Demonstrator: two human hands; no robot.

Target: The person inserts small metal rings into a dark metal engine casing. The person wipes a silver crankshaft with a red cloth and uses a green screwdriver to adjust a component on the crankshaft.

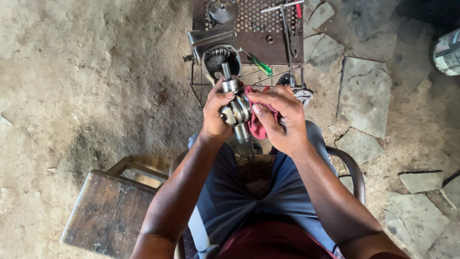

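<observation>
A steel shaft (238, 112) with a worm-like ridged middle and a splined lower end stands upright above my lap. My left hand (215, 112) grips its middle from the left. My right hand (280, 117) presses a red rag (256, 127) against the shaft from the right, fingertips on the ridged part. Beyond the shaft, a metal gear housing (215, 48) with an open round cavity sits on a perforated metal stand (261, 29).
On the stand lie a T-handle wrench (285, 19), a green-handled screwdriver (261, 65), a gear (221, 9) and small bolts. A wooden stool (110, 211) stands at my left. Stone slabs (364, 91) cover the ground at right; a can (448, 52) is far right.
</observation>
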